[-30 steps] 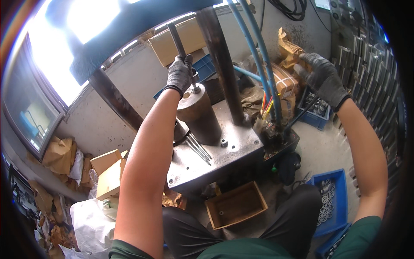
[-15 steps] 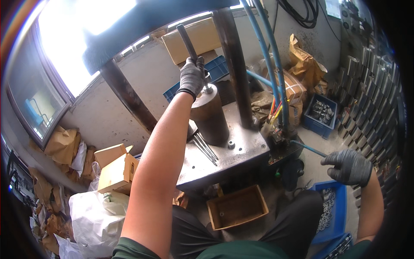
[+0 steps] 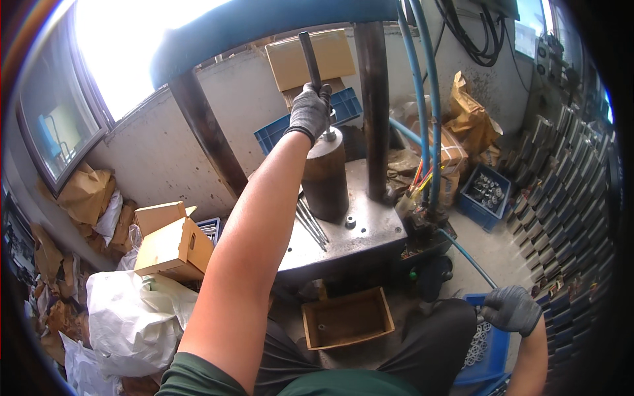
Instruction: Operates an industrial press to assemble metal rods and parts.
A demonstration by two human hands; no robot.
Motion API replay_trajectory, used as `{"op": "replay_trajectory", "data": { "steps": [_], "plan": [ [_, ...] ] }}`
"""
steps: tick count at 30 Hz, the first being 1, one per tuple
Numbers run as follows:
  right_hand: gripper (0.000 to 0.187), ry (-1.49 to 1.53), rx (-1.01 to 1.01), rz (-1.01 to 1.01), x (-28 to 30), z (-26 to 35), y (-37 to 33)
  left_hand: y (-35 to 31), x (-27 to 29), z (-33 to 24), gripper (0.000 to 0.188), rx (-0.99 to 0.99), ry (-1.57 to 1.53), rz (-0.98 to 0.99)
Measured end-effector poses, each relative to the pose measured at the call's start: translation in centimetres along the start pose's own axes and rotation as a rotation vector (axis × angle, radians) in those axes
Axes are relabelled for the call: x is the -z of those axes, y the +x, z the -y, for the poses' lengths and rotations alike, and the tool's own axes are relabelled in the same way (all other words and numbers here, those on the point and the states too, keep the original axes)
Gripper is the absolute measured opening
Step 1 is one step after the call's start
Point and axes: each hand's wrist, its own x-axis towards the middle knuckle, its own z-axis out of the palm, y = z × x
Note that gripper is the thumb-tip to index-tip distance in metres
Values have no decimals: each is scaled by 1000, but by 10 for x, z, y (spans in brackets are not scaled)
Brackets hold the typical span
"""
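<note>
My left hand (image 3: 310, 109), in a grey glove, is closed around a dark metal bar (image 3: 308, 56) that sticks up past my fingers. Just beneath that hand, a bolt-like metal piece (image 3: 329, 134) stands on top of a thick steel cylinder (image 3: 326, 181). The cylinder rests upright on the press's metal table (image 3: 370, 228). Down at the right, my gloved right hand (image 3: 512, 310) is closed on the end of a thin blue lever (image 3: 467, 257). Several thin metal rods (image 3: 310, 221) and a small metal ring (image 3: 351, 222) lie on the table.
Dark press columns (image 3: 372, 112) flank the cylinder under a blue crossbeam (image 3: 277, 26). A wooden box (image 3: 348, 320) sits below the table. Blue bins of metal parts (image 3: 485, 198) and white rings (image 3: 477, 346) stand right; a carton (image 3: 173, 244) and white sack (image 3: 132, 320) are left.
My right hand and the lever's end have swung downward. My left hand still holds the bar above the cylinder. The whole view has shifted slightly.
</note>
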Motion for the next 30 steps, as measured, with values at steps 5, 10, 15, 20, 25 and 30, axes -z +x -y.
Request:
{"op": "replay_trajectory", "data": {
  "steps": [5,10,15,20,25,30],
  "plan": [
    [27,-11,-80,98,22,8,12,-1,1,-3,42,1,26,0],
    [35,102,-91,-80,34,11,19,-3,3,-7,39,20,9,5],
    [32,-13,-23,128,31,10,14,-3,2,-6,43,40,-57,27],
    [28,89,-59,-45,25,9,13,-3,4,-6,45,30,13,13],
    [27,21,-30,85,27,6,13,-10,4,-11,46,50,-35,11],
    [26,48,-36,-47,27,8,13,-12,4,-10,47,29,-50,8]
  ]
}}
